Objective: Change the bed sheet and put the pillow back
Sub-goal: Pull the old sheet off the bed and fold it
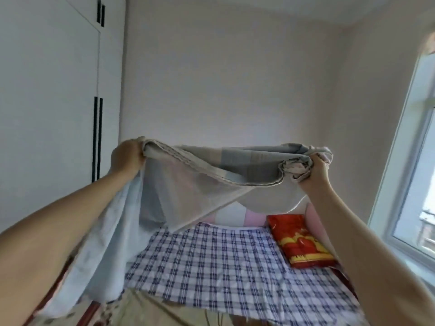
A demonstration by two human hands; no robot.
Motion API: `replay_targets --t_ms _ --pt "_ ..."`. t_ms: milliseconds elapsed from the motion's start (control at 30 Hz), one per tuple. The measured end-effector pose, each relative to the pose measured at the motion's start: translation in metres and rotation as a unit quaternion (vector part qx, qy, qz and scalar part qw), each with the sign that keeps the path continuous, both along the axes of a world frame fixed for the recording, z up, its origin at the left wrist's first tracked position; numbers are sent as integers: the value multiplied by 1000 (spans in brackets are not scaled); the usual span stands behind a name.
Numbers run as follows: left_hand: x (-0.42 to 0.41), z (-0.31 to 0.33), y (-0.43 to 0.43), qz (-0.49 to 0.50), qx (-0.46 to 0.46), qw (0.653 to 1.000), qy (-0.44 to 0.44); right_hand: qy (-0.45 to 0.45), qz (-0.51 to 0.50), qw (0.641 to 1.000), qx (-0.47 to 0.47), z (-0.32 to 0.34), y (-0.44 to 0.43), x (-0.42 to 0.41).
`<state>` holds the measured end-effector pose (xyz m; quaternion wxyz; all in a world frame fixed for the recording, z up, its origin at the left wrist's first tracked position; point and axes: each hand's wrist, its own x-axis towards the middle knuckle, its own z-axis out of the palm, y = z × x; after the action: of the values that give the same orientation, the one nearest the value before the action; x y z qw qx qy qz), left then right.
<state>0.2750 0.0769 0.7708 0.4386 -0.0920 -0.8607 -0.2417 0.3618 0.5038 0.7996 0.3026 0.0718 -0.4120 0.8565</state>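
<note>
Both hands were raised and well apart, holding one sheet (211,175) up over the bed.

- Left hand (128,156): fingers curled over a folded edge of the sheet, gripping it. The fingertips were hidden behind the cloth.
- Right hand (316,170): clenched on a bunched, crumpled wad of the same sheet. The individual fingers were hard to make out among the folds.
- Sheet: thin woven cloth in large pale blocks of grey, blue, pink and cream, with a stitched hem along the sagging front edge. It hung in a shallow curve between the hands. A long fold trailed down under the left forearm, and its lower end was cut off at the bottom left.
- Mattress: covered by a checked sheet (211,260), white with dark blue lines, lying flat with slight wrinkles. Its near edge lay over a beige layer (146,307) whose pattern was blurred.
- Pillow (299,241): red with yellow print and a glossy look, rectangular, lying at the right side of the bed near the head end. The print was unreadable.
- Headboard (231,214): padded pink and white panels, mostly hidden behind the held sheet.
- Wardrobe (47,90): smooth white doors with black vertical handles, on the left.
- Window (419,161): white frame on the right, partly cut off.
</note>
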Motion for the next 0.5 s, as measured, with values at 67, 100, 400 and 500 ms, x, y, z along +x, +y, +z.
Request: replay_targets --t_ms 67,100,400,500 --pt "33 -48 -9 -30 -93 993 -64 -41 -4 999 -28 -60 0 19" --pt "51 -73 -13 -42 -136 984 -103 -64 -4 997 -35 -92 -1 30" --pt "166 -315 -47 -92 -233 882 -399 -360 -30 931 -50 -342 -40 157" --pt "197 -380 -61 -127 -327 819 -453 -476 -50 878 -16 -394 -58 193"
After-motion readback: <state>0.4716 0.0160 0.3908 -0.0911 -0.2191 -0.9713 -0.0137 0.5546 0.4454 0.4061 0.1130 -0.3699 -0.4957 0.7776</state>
